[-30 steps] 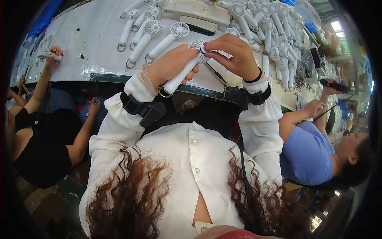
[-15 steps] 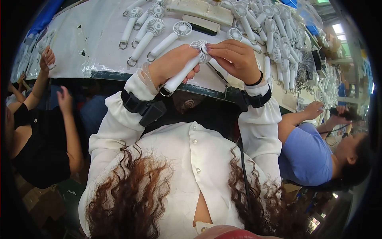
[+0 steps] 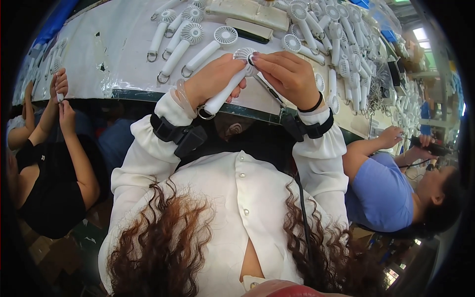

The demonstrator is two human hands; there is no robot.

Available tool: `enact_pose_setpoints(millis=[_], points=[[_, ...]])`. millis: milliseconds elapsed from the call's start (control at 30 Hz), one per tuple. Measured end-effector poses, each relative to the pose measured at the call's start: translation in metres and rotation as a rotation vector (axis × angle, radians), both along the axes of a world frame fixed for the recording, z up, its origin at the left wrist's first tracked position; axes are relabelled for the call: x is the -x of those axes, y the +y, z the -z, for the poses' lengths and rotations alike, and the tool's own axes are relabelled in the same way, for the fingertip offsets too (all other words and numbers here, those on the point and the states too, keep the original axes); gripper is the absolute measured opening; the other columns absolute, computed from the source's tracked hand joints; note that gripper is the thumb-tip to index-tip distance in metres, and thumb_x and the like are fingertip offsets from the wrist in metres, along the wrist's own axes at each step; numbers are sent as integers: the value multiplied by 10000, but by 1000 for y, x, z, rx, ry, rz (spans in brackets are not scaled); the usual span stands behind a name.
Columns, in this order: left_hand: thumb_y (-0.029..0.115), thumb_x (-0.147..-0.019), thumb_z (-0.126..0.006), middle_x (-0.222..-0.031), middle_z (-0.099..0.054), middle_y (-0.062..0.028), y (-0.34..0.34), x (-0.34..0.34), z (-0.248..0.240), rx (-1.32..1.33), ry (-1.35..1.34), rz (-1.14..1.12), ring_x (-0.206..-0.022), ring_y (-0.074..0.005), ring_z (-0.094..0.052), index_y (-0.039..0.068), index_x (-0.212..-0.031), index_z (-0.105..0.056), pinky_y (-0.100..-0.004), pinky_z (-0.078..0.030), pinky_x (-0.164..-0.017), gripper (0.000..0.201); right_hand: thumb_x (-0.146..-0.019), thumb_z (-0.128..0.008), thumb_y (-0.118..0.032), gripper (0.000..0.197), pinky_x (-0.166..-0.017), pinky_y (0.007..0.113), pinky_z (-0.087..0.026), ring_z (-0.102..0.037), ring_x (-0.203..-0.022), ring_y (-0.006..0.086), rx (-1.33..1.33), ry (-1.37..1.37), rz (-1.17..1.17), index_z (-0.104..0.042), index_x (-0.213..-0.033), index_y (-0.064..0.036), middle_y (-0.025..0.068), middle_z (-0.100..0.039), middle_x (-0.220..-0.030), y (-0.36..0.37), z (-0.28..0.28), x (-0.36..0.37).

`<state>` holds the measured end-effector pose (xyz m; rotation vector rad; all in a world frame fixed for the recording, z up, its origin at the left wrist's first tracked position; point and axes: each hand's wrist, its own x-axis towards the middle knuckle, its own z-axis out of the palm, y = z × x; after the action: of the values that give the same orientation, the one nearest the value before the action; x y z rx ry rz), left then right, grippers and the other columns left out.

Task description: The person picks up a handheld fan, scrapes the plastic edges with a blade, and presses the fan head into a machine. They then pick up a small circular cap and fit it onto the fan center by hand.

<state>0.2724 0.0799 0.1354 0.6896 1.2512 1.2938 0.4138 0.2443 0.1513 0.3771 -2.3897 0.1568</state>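
Observation:
My left hand [image 3: 212, 79] is wrapped round the handle of a white handheld fan [image 3: 225, 98], its grille end pointing up and away from me. A metal ring hangs from the handle's lower end. My right hand [image 3: 291, 75] pinches at the middle of the grille. Something small, dark and round shows under those fingertips; what it is stays mostly hidden. Below my right hand a thin dark stick-like tool [image 3: 271, 91] lies on the table near its edge. Beyond my left hand rests another white fan [image 3: 203, 57], with several more beside it.
A heap of white fans [image 3: 346, 54] covers the table's right side. Toward the back lie a pale block [image 3: 250, 14] and a dark flat case [image 3: 249, 30]. One co-worker in black [image 3: 54, 178] sits at the left, handling a white piece; another in blue [image 3: 383, 193] at the right.
My right hand has shifted slightly left and its fingers cover more of the grille's middle. The left co-worker's two hands have come together on a white piece.

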Motion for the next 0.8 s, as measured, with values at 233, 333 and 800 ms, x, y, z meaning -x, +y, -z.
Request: enact_pose_setpoints(millis=[233,333,800], points=[[315,-1019,-340,-766,-572,-46,-3,0,-9,-16,-26,88,-522,-80,-513,54,-1009,-470,-210,-444,-428,292,-691,-752,-3,329,-659,271,-555,-668,-814,217,-16,25,-62,-704,-1005,-89,41,-713,-986,7,0,-2],[292,-1005,-356,-756,-571,-53,-3,1,-6,-42,-33,92,-512,-92,-519,30,-1040,-474,-225,-452,-428,290,-695,-755,-4,340,-660,266,-557,-659,-812,205,-1,30,-56,-706,-1015,-106,25,-714,-1007,6,-2,-1],[262,-1000,-343,-752,-573,-57,-3,4,-6,-45,-132,109,-510,-95,-505,-13,-1036,-504,-230,-451,-425,321,-711,-738,27,357,-645,269,-547,-645,-803,204,88,-6,-78,-708,-1037,-115,15,-713,-983,10,0,1]])
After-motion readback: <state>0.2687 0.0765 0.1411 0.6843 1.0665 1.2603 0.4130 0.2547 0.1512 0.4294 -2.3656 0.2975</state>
